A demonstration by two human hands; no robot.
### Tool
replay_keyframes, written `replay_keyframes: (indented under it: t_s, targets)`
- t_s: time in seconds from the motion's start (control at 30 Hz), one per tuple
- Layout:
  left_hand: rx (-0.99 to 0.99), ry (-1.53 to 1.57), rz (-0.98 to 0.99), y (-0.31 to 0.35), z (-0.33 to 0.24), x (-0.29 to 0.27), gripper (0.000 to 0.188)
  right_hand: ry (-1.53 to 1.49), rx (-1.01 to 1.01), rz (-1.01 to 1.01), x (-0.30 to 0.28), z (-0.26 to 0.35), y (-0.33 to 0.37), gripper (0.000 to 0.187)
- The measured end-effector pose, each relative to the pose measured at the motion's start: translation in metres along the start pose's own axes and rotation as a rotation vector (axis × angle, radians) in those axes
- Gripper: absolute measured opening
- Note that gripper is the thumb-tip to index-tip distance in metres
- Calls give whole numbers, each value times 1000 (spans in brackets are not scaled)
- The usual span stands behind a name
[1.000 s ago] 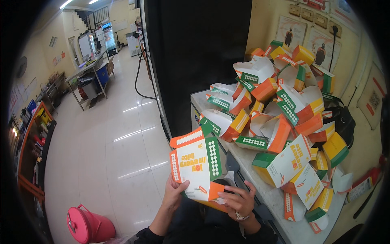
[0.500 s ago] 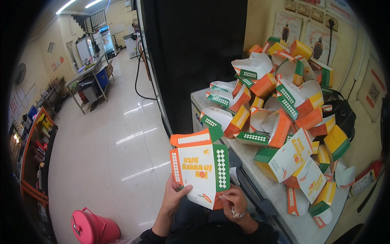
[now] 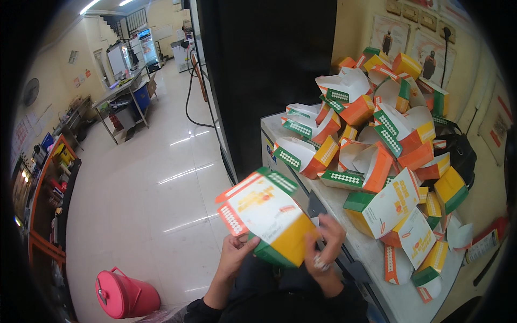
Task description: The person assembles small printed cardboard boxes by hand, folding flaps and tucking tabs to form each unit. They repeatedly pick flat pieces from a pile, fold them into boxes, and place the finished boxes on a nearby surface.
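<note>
A partly folded cardboard food carton (image 3: 272,207) is held in front of me over my lap, tilted, with a white printed face, orange and green patterned flaps and a yellow side panel. My left hand (image 3: 235,255) grips its lower left edge between thumb and fingers. By the yellow panel is my right hand (image 3: 325,247), fingers apart and slightly blurred, its thumb close against the carton; whether it touches is hard to tell. A beaded band circles the right wrist. To the right, many similar folded cartons (image 3: 361,113) lie heaped on a white-topped surface (image 3: 344,207).
A tall black panel (image 3: 269,81) stands behind the pile's left end. A pink lidded bucket (image 3: 126,293) sits on the tiled floor at lower left. An orange-edged shelf (image 3: 48,204) runs along the left. A black bag (image 3: 462,156) and a red cylinder (image 3: 487,239) are at right.
The carton has turned and tilted, bringing its yellow panel into view. My right hand has let go of the lower corner, moved up and right, and spread its fingers. My left hand keeps its grip.
</note>
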State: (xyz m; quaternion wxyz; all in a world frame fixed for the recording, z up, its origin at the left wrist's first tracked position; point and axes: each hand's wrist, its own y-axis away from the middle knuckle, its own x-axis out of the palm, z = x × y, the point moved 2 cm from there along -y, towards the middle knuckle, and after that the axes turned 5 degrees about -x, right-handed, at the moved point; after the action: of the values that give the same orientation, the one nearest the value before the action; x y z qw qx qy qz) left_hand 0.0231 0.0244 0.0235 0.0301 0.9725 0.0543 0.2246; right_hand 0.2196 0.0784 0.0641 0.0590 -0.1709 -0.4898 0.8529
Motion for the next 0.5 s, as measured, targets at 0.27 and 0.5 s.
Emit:
replay_keyframes:
  t_s: [0.27, 0.5]
  targets:
    - [438, 73, -376, 5, 3, 32, 41, 52, -261, 327, 22, 20, 9, 39]
    - [747, -1050, -588, 18, -3, 14, 32, -337, 61, 339, 22, 12, 7, 15]
